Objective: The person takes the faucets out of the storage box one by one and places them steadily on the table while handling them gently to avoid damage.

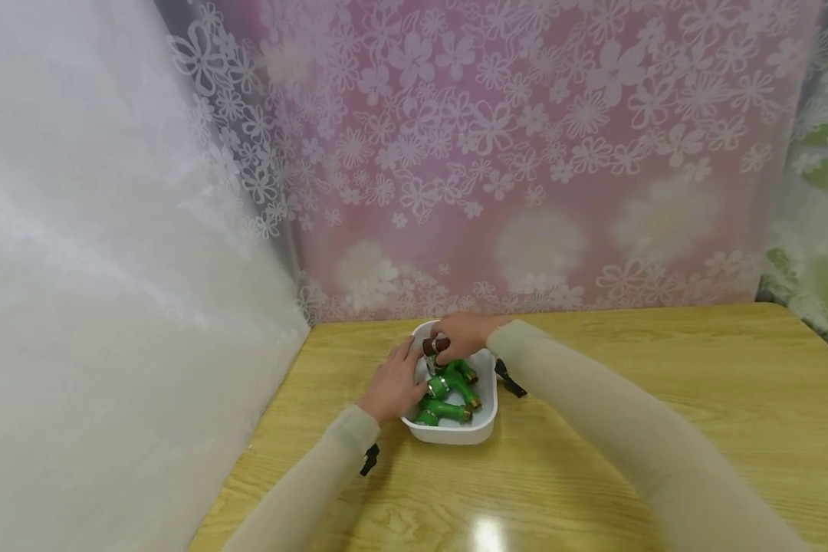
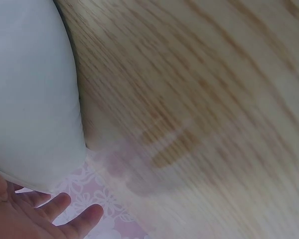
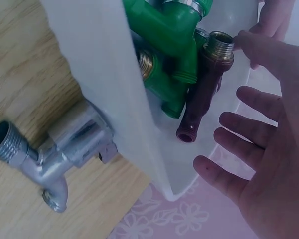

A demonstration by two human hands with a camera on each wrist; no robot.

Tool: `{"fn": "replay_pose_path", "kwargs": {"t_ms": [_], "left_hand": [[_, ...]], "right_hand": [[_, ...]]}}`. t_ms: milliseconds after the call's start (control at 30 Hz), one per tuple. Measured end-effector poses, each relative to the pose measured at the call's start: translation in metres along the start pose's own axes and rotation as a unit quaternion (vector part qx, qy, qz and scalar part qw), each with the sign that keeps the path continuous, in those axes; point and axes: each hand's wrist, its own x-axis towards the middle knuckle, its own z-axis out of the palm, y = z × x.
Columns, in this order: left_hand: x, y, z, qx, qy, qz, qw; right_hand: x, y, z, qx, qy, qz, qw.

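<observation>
A white basin [image 1: 451,436] holds several green taps [image 1: 464,389] with brass threads. Among them leans a dark red-brown tap [image 3: 203,94], its threaded end upward. My right hand [image 1: 464,334] reaches over the basin's far right part. In the right wrist view its thumb is beside that threaded end, and the other fingers extend, apart from the tap. Whether the thumb touches the thread, I cannot tell. Over the left rim lies my left hand [image 1: 392,385], with thumb toward the green taps and fingers extended in the left wrist view.
A chrome tap [image 3: 72,137] lies on the table against the basin's outer wall, visible only in the right wrist view. The wooden table [image 1: 635,376] ends at a pink flowered curtain [image 1: 483,161] behind. A white sheet [image 1: 110,291] hangs along the left side.
</observation>
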Motion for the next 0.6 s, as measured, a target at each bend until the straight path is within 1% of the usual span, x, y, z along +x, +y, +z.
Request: {"fn": "replay_pose_path", "kwargs": {"t_ms": [133,267,400,500,600], "left_hand": [[0.0,0.0,-0.001,0.004,0.0,0.0,1.0],[0.0,0.001,-0.001,0.009,-0.009,-0.002,0.9999],[0.001,0.003,-0.002,0.003,-0.003,0.002,1.0],[0.0,0.004,-0.003,0.002,0.002,0.005,1.0],[-0.002,0.004,-0.004,0.005,0.0,0.002,1.0]], "right_hand": [[0.006,-0.002,0.001,0.007,-0.016,0.001,1.0],[0.011,-0.002,0.003,0.011,-0.023,0.006,1.0],[0.014,-0.002,0.004,0.013,-0.024,0.015,1.0],[0.015,-0.004,0.003,0.016,-0.034,0.011,0.999],[0.018,-0.006,0.004,0.022,-0.048,0.005,0.999]]}}
